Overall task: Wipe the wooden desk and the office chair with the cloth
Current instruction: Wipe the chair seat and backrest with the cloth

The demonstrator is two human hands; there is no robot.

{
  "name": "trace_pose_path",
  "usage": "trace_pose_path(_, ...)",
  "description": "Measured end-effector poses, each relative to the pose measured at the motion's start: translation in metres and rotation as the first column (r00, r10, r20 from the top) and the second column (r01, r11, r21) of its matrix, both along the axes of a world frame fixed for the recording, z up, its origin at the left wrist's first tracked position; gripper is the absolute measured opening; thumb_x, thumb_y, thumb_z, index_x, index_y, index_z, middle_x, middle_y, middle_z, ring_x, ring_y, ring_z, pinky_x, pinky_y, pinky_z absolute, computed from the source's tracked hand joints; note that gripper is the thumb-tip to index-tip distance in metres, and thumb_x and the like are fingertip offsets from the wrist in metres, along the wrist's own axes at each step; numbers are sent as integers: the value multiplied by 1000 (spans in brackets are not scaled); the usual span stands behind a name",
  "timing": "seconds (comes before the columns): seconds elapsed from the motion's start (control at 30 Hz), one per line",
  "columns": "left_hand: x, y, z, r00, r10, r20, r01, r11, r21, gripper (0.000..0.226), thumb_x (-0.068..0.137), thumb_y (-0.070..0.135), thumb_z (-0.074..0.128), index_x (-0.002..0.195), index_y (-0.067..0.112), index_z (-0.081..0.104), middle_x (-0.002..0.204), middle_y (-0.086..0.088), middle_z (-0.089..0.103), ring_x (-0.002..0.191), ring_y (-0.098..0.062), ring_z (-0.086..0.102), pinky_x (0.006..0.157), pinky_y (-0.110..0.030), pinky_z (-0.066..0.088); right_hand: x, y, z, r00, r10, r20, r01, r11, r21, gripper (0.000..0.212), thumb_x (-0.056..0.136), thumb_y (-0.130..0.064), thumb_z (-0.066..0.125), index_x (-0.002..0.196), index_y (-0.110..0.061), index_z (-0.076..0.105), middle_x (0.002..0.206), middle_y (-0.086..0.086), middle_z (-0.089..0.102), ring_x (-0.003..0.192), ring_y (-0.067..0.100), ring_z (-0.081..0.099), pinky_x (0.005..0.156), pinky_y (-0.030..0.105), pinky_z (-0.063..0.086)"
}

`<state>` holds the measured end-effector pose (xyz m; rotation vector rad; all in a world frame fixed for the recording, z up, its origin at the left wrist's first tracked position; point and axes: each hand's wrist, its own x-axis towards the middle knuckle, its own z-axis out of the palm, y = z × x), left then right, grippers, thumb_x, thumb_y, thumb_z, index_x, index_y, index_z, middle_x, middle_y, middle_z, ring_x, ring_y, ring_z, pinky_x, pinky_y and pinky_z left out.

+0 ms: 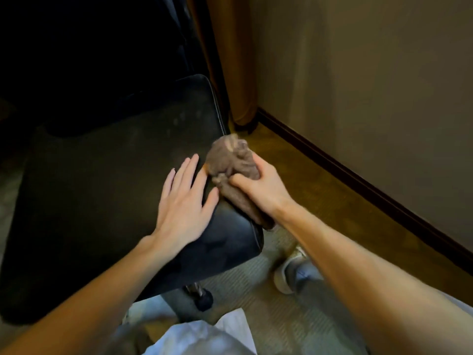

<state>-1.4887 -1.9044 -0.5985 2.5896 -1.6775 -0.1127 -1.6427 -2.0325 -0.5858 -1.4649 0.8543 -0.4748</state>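
Observation:
A black leather office chair seat (102, 190) fills the left and middle of the head view, its dark backrest (97, 52) rising behind. My left hand (185, 201) lies flat on the seat near its right edge, fingers straight and spread. My right hand (258, 185) grips a bunched brown cloth (230, 158) against the seat's right edge, with a fold of the cloth trailing down under my wrist. The wooden desk is not in view.
A beige wall (358, 85) with a dark baseboard (358, 180) runs along the right. A brown curtain (230, 60) hangs in the corner behind the chair. A chair caster (203, 299) and my shoe (291, 272) sit on the carpet (256, 303) below.

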Motion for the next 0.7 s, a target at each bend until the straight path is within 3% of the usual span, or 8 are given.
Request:
trace_pose_path(0.07,-2,-7,-8,996,20,91,-17,999,-36,63,102,50,25,149,16,48,167,-7,28,156,-20,19,127,-47,16,5,3,-9,1000,-12,3,12,1000,-11,46,84,-24,75,128,-35,64,119,-13,72,111,3,67,107,36,51)
trace_pose_path(0.17,-6,-23,-15,990,67,125,-62,997,-45,65,100,51,28,157,22,36,166,-8,29,156,-22,22,125,-49,19,-12,7,-14,996,-92,4,91,995,49,48,88,-12,75,132,-24,63,117,-12,73,111,-1,66,100,17,50)
trace_pose_path(0.23,-6,-34,-16,987,97,128,-91,995,-51,64,102,52,28,159,23,33,166,-10,31,155,-24,23,125,-50,20,-27,9,-17,992,-124,-32,125,991,48,42,87,-11,76,123,-28,66,109,-17,74,105,-4,67,90,12,50)
trace_pose_path(0.33,-8,-54,-13,979,179,99,-170,981,-96,63,105,52,23,158,22,35,165,-12,32,154,-26,25,124,-52,20,-47,5,-20,985,-142,-95,145,989,31,34,87,-9,76,110,-33,68,104,-18,75,99,1,69,89,23,52)
trace_pose_path(0.43,-9,-72,-5,976,219,-16,-220,972,-86,64,106,52,23,161,21,28,169,-12,23,157,-27,16,127,-51,12,-50,-10,-20,970,-228,-83,234,971,59,30,89,-11,74,114,-28,71,106,-10,77,102,8,72,94,30,55)
trace_pose_path(0.53,5,-61,10,989,100,-106,-101,995,-1,64,107,52,30,163,22,23,171,-9,13,159,-24,8,128,-46,4,-36,-23,-19,938,-346,-33,346,925,156,29,92,-14,71,120,-23,70,104,-7,78,99,9,74,84,23,57)
trace_pose_path(0.63,25,-16,11,986,-145,84,142,989,46,62,107,53,25,163,24,23,170,-8,19,158,-23,14,128,-47,10,-20,-32,-25,915,-404,-18,396,886,241,34,94,-20,70,126,-29,66,114,-5,75,106,11,71,91,29,55)
trace_pose_path(0.7,31,1,5,976,-180,125,171,982,81,63,106,55,19,164,29,18,171,-7,17,158,-22,12,128,-48,11,-11,-29,-28,886,-462,-21,453,858,243,40,95,-22,70,134,-28,61,120,-6,71,109,10,68,96,31,53)
